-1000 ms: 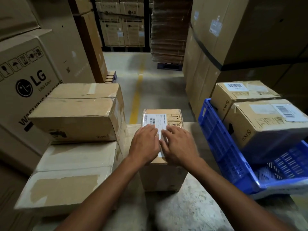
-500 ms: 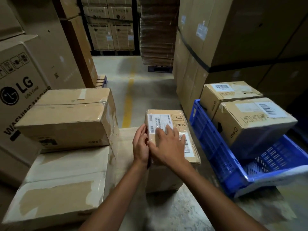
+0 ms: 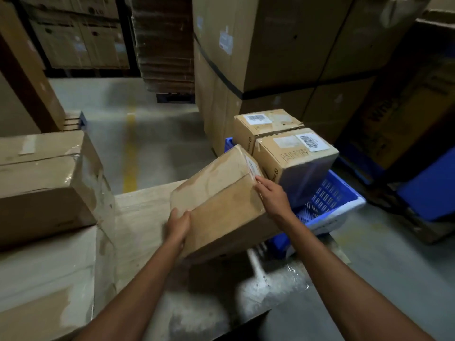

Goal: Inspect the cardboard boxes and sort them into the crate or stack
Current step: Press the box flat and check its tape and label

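A second ago the small cardboard box (image 3: 219, 198) sat flat on the worktop (image 3: 140, 212) with its shipping label facing up and both hands laid on its lid. Now it is off the surface and tipped steeply. A plain taped face is turned toward the camera, and the label (image 3: 251, 168) has swung round to the upper right edge. The left hand (image 3: 178, 226) clasps the lower left corner, with the thumb on the near face and the fingers tucked underneath. The right hand (image 3: 272, 196) holds the opposite edge, its fingertips (image 3: 258, 180) curled over onto the labelled side. The box hangs between the two hands, above the right part of the worktop. Its high end sits just beside the nearer of the two labelled boxes (image 3: 295, 156) that already lean in the blue plastic crate (image 3: 330, 200). The view has also swung right, so the stack of larger taped boxes (image 3: 44, 183) on the left now sits at the edge of the frame. Judging by the turn of the box, the person is checking its other faces, and the lean toward the crate suggests it will go there rather than onto the stack. The crate looks crowded, so there may be little room left for it.
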Tool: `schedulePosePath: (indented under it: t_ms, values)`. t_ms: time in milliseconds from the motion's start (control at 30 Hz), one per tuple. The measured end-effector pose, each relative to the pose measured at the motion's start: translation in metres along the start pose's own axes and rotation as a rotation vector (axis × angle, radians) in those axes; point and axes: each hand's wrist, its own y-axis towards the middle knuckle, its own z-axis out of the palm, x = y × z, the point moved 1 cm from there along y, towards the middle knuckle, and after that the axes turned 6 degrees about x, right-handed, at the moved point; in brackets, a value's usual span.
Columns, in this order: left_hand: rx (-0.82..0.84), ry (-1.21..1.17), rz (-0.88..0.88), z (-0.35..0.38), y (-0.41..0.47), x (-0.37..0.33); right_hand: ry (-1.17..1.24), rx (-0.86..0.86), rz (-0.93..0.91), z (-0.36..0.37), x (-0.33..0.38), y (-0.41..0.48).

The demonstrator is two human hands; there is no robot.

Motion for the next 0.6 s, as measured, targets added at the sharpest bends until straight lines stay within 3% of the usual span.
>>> schedulePosePath:
  t_ms: [200, 333, 600]
  values:
    - [-0.193, 0.129, 0.262, -0.062, -0.058, -0.05, 0.305, 0.004, -0.146, -0.024, 0.009, -0.017]
    - [-0.304, 0.188, 0.34, -0.121, -0.112, -0.074, 0.5, 0.044, -0.14, -0.008, 0.021, -0.038]
    - [-0.612, 0.369, 0.223, -0.22, -0.209, -0.036, 0.69, 0.314, -0.144, 0.093, 0.052, -0.106]
